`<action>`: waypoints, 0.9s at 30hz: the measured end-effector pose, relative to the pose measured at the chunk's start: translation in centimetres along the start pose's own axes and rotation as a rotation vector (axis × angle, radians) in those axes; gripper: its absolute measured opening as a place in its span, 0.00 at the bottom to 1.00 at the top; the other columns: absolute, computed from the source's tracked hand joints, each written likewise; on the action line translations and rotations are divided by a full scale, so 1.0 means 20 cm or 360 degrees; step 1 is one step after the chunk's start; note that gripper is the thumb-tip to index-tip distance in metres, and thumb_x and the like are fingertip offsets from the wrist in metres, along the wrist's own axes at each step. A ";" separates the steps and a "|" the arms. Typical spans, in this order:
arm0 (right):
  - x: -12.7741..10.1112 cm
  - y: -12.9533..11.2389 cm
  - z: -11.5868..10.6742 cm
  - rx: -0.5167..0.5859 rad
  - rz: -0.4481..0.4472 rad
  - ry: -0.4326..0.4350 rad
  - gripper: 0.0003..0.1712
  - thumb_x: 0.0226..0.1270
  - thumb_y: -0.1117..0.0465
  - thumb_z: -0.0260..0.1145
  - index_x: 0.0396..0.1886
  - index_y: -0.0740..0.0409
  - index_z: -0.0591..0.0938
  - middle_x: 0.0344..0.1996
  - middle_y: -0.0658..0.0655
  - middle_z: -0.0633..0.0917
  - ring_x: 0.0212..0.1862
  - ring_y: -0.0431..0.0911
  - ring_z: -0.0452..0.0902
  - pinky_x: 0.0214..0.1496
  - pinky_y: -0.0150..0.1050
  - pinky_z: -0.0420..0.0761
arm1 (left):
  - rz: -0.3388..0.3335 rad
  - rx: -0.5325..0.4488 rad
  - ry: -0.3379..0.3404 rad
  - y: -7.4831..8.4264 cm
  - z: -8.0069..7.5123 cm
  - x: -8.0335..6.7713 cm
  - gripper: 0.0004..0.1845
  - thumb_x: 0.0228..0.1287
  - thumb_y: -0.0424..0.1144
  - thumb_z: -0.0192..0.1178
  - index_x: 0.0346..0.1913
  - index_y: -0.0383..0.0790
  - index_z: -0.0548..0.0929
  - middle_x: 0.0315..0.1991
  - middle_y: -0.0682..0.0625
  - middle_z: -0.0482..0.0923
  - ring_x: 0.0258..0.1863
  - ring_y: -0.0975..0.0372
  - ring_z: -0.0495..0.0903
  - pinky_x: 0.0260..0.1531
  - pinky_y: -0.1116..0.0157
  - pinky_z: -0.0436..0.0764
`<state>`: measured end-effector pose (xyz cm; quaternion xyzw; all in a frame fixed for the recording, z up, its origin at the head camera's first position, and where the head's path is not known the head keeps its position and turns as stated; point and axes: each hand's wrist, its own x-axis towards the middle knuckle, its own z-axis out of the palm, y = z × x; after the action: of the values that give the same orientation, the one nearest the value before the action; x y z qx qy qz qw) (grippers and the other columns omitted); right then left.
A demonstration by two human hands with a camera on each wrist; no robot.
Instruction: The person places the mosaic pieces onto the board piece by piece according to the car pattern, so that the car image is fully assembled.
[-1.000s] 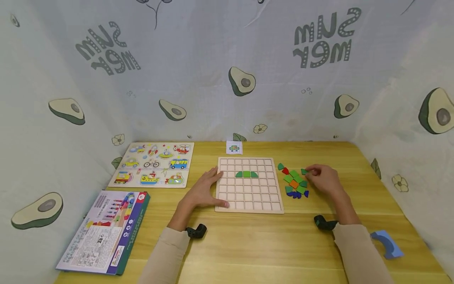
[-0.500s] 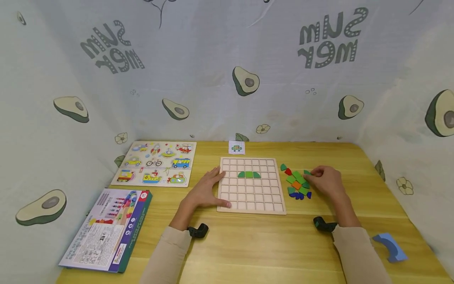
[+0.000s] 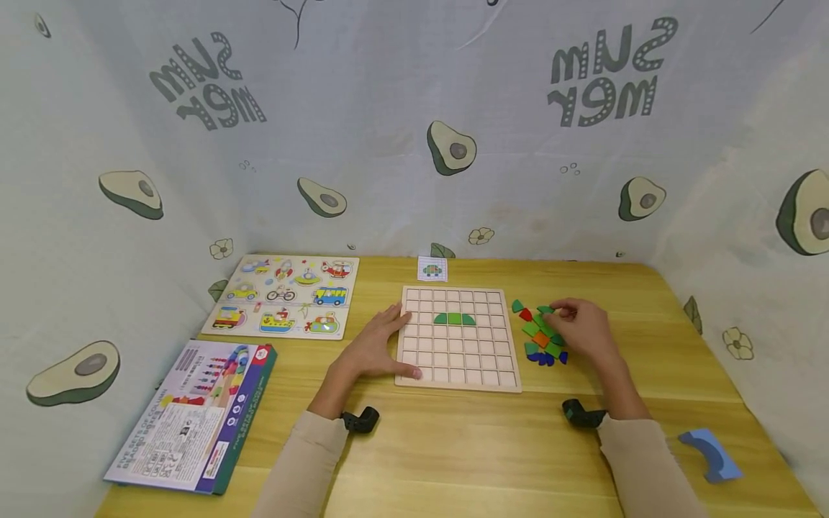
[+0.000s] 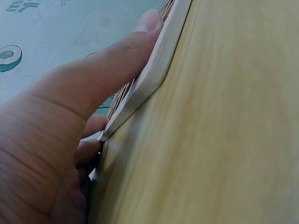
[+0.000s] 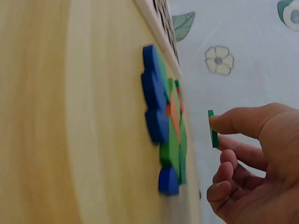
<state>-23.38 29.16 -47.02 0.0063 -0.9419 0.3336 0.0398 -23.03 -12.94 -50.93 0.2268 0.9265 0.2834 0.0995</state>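
My left hand (image 3: 371, 347) rests along the left side of a wooden grid board (image 3: 461, 358). Its thumb lies straight over the near left corner, with the fingers spread up the edge. On the grid, a light green square (image 3: 454, 319) sits between two dark green quarter-round tiles. My right hand (image 3: 585, 329) pinches a thin green tile (image 5: 213, 133) between thumb and index finger, raised off the table in the right wrist view. Below and left of it lies a cluster of loose tiles, including an orange square (image 3: 541, 339), a red one (image 3: 525, 314) and several blue ones (image 5: 153, 86).
A small pattern card (image 3: 432, 269) lies behind the board. To the left are a vehicle picture puzzle (image 3: 304, 309) and a flat toy box (image 3: 188, 417). A blue arch block (image 3: 711, 455) sits by my right forearm. A printed curtain (image 3: 388, 108) borders the table.
My right hand has moved slightly left with the green tile, from the cluster's right side to over its far edge. My left hand keeps its place on the board.
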 end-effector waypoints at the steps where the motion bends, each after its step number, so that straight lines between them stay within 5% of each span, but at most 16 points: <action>1: 0.00 -0.02 0.01 0.0014 -0.0013 -0.0013 0.23 0.74 0.53 0.66 0.56 0.68 0.84 0.41 0.62 0.81 0.40 0.51 0.75 0.40 0.38 0.76 | 0.0002 0.0004 -0.0001 0.00 0.00 0.00 0.65 0.44 0.69 0.77 0.83 0.50 0.57 0.86 0.50 0.42 0.85 0.52 0.43 0.82 0.46 0.51; 27: 0.04 -0.46 0.40 0.0224 -0.0343 -0.0248 0.13 0.67 0.63 0.70 0.50 0.64 0.88 0.32 0.57 0.79 0.32 0.47 0.67 0.37 0.40 0.68 | -0.0009 -0.0015 0.0008 0.00 0.00 0.00 0.65 0.43 0.68 0.78 0.83 0.50 0.58 0.85 0.50 0.43 0.85 0.50 0.44 0.81 0.45 0.53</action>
<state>-24.29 16.95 -47.41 0.1361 -0.9102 0.3912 0.0017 -23.03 -12.87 -50.87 0.2229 0.9261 0.2880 0.0990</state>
